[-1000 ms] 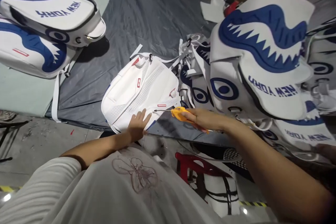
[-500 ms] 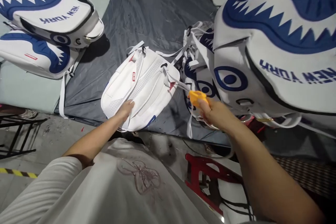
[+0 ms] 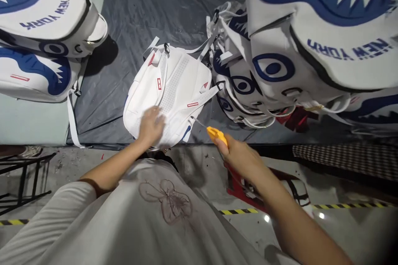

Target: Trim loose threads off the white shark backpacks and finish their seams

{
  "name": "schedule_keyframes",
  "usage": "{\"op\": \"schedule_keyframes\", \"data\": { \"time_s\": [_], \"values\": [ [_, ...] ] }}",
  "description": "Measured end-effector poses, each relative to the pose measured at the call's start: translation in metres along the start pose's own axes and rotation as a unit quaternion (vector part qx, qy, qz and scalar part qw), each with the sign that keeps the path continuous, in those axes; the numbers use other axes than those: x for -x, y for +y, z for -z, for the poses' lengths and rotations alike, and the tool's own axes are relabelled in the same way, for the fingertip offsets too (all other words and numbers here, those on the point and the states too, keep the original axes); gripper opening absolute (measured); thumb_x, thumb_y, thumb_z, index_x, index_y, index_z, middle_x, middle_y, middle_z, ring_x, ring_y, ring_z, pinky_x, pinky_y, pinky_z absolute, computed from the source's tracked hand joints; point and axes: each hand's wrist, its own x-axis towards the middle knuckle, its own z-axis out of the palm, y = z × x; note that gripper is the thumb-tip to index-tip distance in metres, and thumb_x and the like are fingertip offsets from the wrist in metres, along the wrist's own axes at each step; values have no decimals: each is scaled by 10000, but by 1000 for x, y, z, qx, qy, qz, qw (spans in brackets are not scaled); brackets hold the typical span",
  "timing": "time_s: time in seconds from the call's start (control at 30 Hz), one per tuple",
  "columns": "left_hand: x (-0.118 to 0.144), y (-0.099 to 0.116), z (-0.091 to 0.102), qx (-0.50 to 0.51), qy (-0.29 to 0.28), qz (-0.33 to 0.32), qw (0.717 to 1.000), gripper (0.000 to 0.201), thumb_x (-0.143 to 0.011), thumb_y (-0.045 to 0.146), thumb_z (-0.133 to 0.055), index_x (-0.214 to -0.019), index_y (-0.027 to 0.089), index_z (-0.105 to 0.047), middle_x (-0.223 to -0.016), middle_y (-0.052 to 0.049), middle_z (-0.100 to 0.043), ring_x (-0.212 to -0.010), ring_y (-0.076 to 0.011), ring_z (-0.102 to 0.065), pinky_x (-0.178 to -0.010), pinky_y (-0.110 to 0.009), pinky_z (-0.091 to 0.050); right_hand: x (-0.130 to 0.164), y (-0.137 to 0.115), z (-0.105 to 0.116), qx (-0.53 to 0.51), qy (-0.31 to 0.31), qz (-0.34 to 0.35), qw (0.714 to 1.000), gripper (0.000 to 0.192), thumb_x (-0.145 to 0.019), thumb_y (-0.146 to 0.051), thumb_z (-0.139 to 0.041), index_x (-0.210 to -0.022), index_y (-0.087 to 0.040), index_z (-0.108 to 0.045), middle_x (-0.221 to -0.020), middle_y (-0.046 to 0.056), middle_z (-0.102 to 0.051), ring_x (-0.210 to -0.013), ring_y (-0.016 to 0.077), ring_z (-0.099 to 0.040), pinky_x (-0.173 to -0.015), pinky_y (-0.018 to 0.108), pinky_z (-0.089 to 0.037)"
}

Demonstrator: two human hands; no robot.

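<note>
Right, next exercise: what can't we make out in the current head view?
All in the head view:
Left hand: motion blur hides the exact finger positions.
White backpack lying straps-up: its own body hides the underside.
Red-bordered label on its strap: lettering too small to read.
Orange-handled tool: the right hand covers the handle's rear.
Upper-left NEW YORK backpack: cut off by the left edge.

From over here I've got my L forearm (image 3: 110,167) angled fwd & inward, L hand (image 3: 151,128) back-up, fingers blurred, can't tell how curled. My R forearm (image 3: 286,198) runs diag. from lower R, wrist approx. straight, R hand (image 3: 241,155) closed in a grip, thumb (image 3: 222,147) fwd.
</note>
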Motion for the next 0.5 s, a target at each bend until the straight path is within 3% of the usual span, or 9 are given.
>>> {"op": "schedule_keyframes", "data": {
  "time_s": [0.07, 0.1, 0.17, 0.23, 0.3, 0.37, 0.5],
  "values": [
    [-4, -23, 44, 169, 96, 128, 972, 388, -890, 370, -607, -1242, 205, -613, -1384, -110, -567, -1400, -253, -427, -1205, -442, -325, 18, -13, -37, -30, -28, -12, 999, 434, -1052, -419, -272, -1302, -216, -563, -1007, 112, -753, -925, 272, -711, -675, 307, -408],
    [-7, -33, 61, 220, 105, 193, 950, 348, -887, 366, -609, -1185, 185, -619, -1279, -118, -621, -1344, -259, -488, -1170, -448, -376, 25, -21, -57, -49, -42, -11, 998, 407, -1051, -408, -290, -1267, -216, -576, -983, 102, -755, -903, 263, -715, -659, 298, -400],
    [-17, -47, 80, 268, 58, 277, 921, 272, -908, 369, -577, -1051, 144, -628, -1039, -131, -685, -1171, -274, -619, -1057, -456, -486, 33, -40, -95, -85, -48, -13, 995, 375, -1052, -392, -305, -1220, -198, -580, -944, 95, -754, -872, 250, -719, -639, 289, -386],
    [-30, -53, 81, 297, -14, 306, 904, 273, -938, 380, -529, -966, 128, -631, -883, -132, -696, -1014, -271, -689, -960, -438, -548, 32, -63, -127, -107, -22, -24, 994, 366, -1056, -373, -307, -1217, -171, -567, -917, 104, -751, -860, 248, -721, -633, 289, -378],
    [-42, -51, 74, 326, -74, 316, 888, 330, -958, 421, -498, -987, 124, -641, -872, -139, -713, -962, -271, -712, -923, -428, -567, 22, -85, -145, -120, 12, -30, 992, 362, -1055, -364, -325, -1244, -157, -555, -885, 106, -749, -831, 246, -720, -626, 289, -371],
    [-50, -47, 67, 358, -133, 318, 868, 439, -972, 493, -457, -1087, 112, -643, -934, -157, -733, -994, -290, -716, -943, -453, -560, 7, -105, -152, -136, 43, -17, 990, 352, -1049, -367, -354, -1256, -169, -558, -874, 90, -749, -812, 231, -714, -624, 281, -366],
    [-55, -47, 68, 479, -247, 295, 789, 660, -961, 634, -374, -1318, 110, -558, -1081, -177, -736, -1115, -311, -689, -1030, -484, -511, -15, -123, -153, -168, 80, 4, 983, 344, -1033, -391, -403, -1291, -226, -560, -933, 54, -751, -841, 205, -702, -646, 261, -371]
  ]
}}
